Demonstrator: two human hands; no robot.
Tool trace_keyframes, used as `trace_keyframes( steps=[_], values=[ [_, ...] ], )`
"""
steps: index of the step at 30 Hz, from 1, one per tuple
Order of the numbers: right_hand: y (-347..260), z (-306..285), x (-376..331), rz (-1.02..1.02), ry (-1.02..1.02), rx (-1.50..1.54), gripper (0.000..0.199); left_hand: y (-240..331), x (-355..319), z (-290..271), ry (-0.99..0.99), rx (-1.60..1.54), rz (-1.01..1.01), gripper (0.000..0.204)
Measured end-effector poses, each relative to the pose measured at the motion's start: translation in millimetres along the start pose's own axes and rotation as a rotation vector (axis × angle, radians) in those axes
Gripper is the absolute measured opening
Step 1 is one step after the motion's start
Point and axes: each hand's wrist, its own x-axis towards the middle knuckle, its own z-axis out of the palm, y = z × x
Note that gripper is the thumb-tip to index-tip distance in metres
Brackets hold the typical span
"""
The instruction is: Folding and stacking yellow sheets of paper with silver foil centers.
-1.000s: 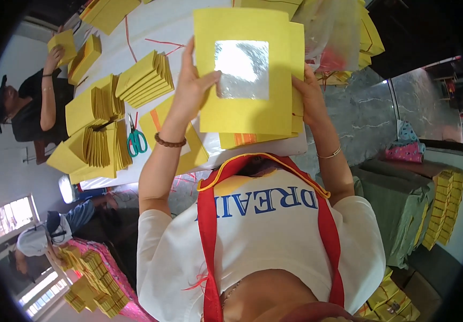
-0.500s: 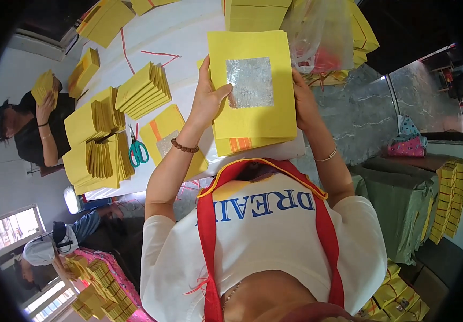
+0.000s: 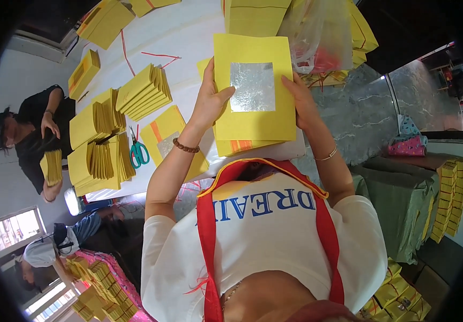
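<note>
A sheaf of yellow joss paper [image 3: 255, 126] with a silver foil square on its face is held upright between my two hands, over the near edge of the table. My left hand [image 3: 211, 99] grips its left side, thumb on the front by the foil. On the right side, my right hand [image 3: 302, 102] closes round the edge with its thumb on the front. More yellow paper with orange stripes [image 3: 242, 146] shows just beneath the sheaf. Left of my left forearm lies a striped yellow sheet [image 3: 159, 126], with green-handled scissors [image 3: 139, 154] beside it. My fingers behind the sheaf are hidden.
Fanned yellow bundles [image 3: 144, 92] stand on the white table [image 3: 183, 27], among red strips [image 3: 128, 53]. A clear plastic bag [image 3: 317, 37] sits at the far right. At left, a co-worker [image 3: 25, 129] holds a yellow bundle [image 3: 53, 166]; another person [image 3: 43, 249] is lower left.
The sheaf in my hands has shifted slightly right and down, and my right thumb now shows on its front. The co-worker's bundle has moved down from beside the head.
</note>
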Motion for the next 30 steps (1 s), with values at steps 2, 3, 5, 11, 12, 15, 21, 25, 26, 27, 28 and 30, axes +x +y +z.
trace_keyframes(
  steps=[2, 3, 5, 11, 12, 15, 21, 25, 26, 27, 28, 30],
  values=[
    [-0.1, 0.4, -0.1, -0.001, -0.009, 0.007, 0.034, -0.4, -0.3, 0.0, -0.012, -0.009, -0.005, 0.076],
    [-0.1, 0.5, -0.1, -0.002, -0.018, 0.014, 0.035, -4.1, 0.8, -1.2, -0.004, 0.018, 0.009, 0.076],
    [0.7, 0.0, -0.4, -0.001, -0.015, 0.018, 0.035, -6.2, 1.0, -1.2, 0.003, 0.046, 0.020, 0.077],
    [3.0, -4.5, 0.4, -0.003, -0.030, 0.008, 0.035, -0.9, -2.8, 3.5, 0.044, 0.004, 0.028, 0.078],
    [2.6, -3.6, -0.1, -0.005, -0.026, 0.013, 0.035, -2.0, -2.4, 2.3, 0.033, 0.005, 0.024, 0.078],
    [0.1, 0.9, -1.5, -0.005, -0.016, 0.010, 0.035, -8.3, -0.5, -1.3, 0.025, 0.033, 0.035, 0.078],
    [0.5, -0.3, -2.1, 0.001, -0.015, 0.007, 0.035, -6.7, 0.3, 1.3, 0.031, 0.040, 0.034, 0.078],
    [0.8, -1.6, -2.9, -0.004, -0.018, 0.020, 0.036, -6.1, 1.5, 2.0, 0.035, 0.024, 0.021, 0.078],
    [0.5, -1.5, -3.2, -0.005, -0.023, 0.019, 0.036, -6.7, 1.9, 1.4, 0.035, 0.025, 0.021, 0.078],
    [0.3, -1.4, -3.2, -0.005, -0.028, 0.019, 0.035, -8.1, 2.3, 0.5, 0.032, 0.033, 0.020, 0.079],
    [0.8, -2.2, -2.8, -0.005, -0.027, 0.019, 0.035, -9.0, 2.6, 0.0, 0.029, 0.041, 0.018, 0.079],
    [2.2, -3.9, -1.5, -0.004, -0.051, 0.018, 0.034, -7.9, 3.2, 0.2, 0.031, 0.041, 0.019, 0.079]
  ],
)
